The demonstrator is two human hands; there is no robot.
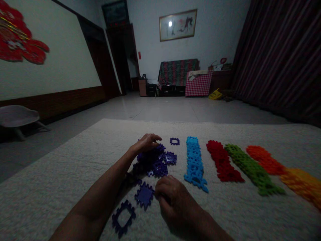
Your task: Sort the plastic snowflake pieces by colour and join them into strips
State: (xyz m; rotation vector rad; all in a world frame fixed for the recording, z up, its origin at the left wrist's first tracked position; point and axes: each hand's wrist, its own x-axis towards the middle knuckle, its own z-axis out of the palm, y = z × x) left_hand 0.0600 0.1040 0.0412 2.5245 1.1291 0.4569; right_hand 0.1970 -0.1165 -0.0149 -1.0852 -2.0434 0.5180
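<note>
My left hand (148, 143) is over the far side of a pile of purple interlocking plastic tiles (159, 168), its fingers stretched out and apart. Close to the near side of that pile, my right hand (175, 201) has its fingers curled together; whatever may be inside them is hidden. Just left of my right hand lies a solid purple square tile (144, 195) with toothed edges. A purple frame-shaped tile (123, 218) with an open middle rests nearer to me. Another small purple frame (175, 141) lies by itself beyond the pile.
To the right, overlapping rows of blue tiles (194, 160), red tiles (223, 162), green tiles (253, 167), orange tiles (264, 159) and yellow tiles (302, 184) lie on a pale fleecy cover (82, 157). A low stool (18, 115) stands at the left on the floor.
</note>
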